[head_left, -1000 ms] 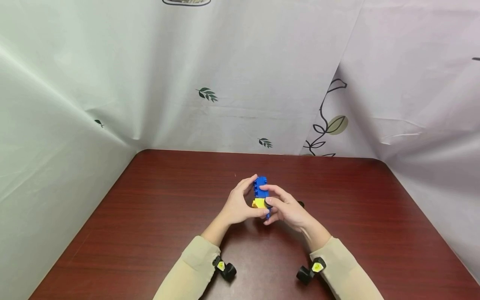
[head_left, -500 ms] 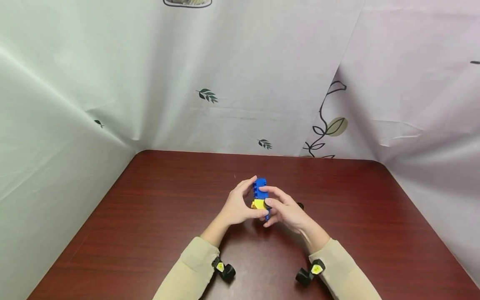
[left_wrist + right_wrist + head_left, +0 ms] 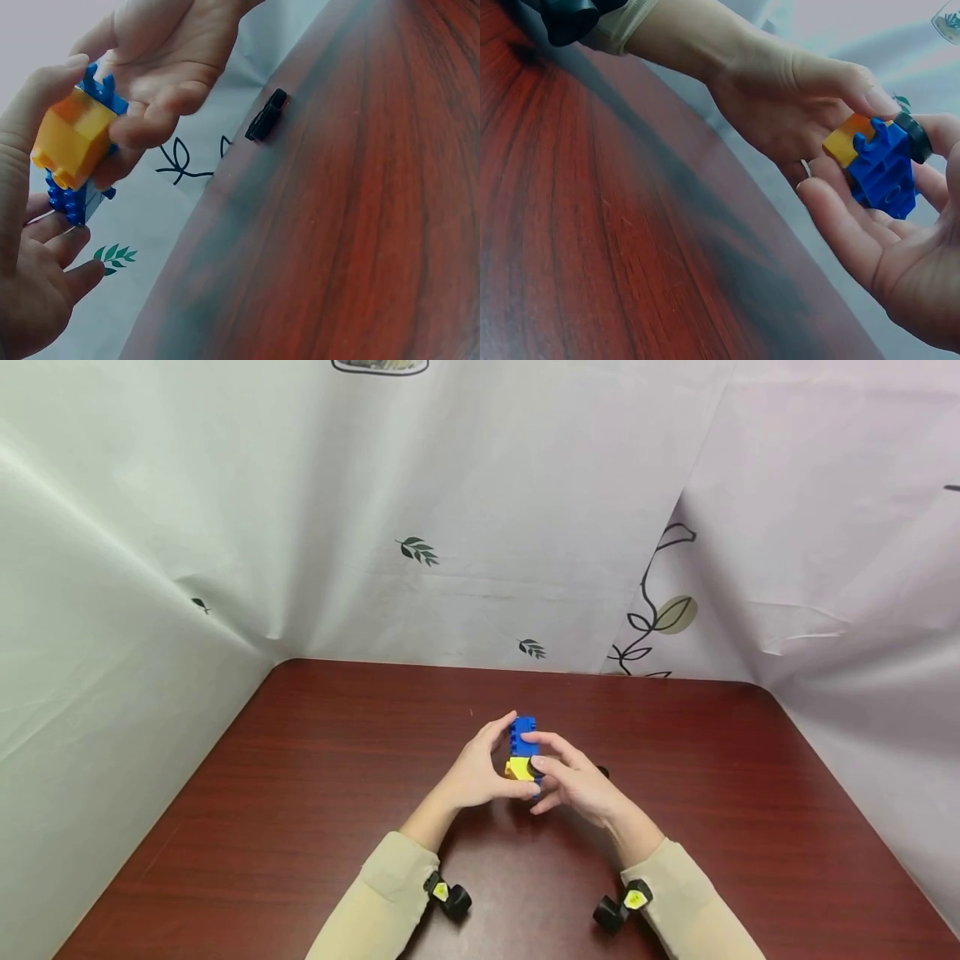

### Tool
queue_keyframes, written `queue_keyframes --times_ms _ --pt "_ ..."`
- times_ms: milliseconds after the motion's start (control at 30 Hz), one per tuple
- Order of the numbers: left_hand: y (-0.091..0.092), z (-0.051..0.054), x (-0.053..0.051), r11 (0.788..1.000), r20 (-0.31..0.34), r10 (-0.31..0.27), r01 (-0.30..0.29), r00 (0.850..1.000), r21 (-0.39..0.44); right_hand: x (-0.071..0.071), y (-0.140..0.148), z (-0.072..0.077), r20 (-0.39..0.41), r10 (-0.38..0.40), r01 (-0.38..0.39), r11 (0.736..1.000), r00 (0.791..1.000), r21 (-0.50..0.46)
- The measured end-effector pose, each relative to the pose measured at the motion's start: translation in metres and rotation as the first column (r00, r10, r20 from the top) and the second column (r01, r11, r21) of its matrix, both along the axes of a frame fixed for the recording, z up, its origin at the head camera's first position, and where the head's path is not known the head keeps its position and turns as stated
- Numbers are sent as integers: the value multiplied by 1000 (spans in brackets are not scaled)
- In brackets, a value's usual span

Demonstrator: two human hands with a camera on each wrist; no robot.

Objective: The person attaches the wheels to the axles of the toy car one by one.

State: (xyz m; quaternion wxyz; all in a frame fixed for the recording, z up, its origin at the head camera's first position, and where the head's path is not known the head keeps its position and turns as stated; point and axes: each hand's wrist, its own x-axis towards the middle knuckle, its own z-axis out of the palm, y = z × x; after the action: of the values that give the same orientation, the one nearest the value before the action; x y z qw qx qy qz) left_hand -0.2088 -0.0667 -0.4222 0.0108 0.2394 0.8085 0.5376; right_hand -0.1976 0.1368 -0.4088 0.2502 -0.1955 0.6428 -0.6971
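Left hand (image 3: pixel 474 774), right hand (image 3: pixel 588 787) both grip toy (image 3: pixel 520 747); long axis near-to-far, blue end (image 3: pixel 525 725) farthest, studs (image 3: pixel 513 740) facing left.

Beige sleeves (image 3: pixel 387 893) carry black wrist cameras (image 3: pixel 455 904) with yellow patches (image 3: pixel 441 892).

Left hand (image 3: pixel 31 277): cut off at 9 o'clock, left wrist view.
Right hand (image 3: pixel 922 262): cut off at 4 o'clock, right wrist view.
Block assembly (image 3: pixel 889 165): partly hidden by both hands, head view.
Black round piece (image 3: pixel 916 136): partly covered by the right hand, head view.
Black object (image 3: pixel 266 116): 1 o'clock, left wrist view; blurred, kind not determinable.
Worktop (image 3: pixel 300 827): cut off at 6 o'clock, head view.
Sleeves (image 3: pixel 375 902): cut off at 7 and 5 o'clock, head view.
Printed picture (image 3: pixel 380 365): cut off at 11 o'clock, head view.
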Motion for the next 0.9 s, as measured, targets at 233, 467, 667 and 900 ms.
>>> queue_keyframes --times_ms 233,467,667,900 --pt "-1 -1 -1 999 33 8 -9 999 33 -3 4 1 -126 -15 37 984 992 173" --pt "-3 -5 -4 998 52 29 -31 998 56 -9 11 2 -223 -65 122 960 973 252" --pt "-2 -7 -4 999 74 52 -52 996 6 -12 20 4 -319 -121 224 924 940 309" --pt "-2 -7 -3 999 94 48 -47 994 -10 -11 35 3 -443 -153 350 843 883 408"
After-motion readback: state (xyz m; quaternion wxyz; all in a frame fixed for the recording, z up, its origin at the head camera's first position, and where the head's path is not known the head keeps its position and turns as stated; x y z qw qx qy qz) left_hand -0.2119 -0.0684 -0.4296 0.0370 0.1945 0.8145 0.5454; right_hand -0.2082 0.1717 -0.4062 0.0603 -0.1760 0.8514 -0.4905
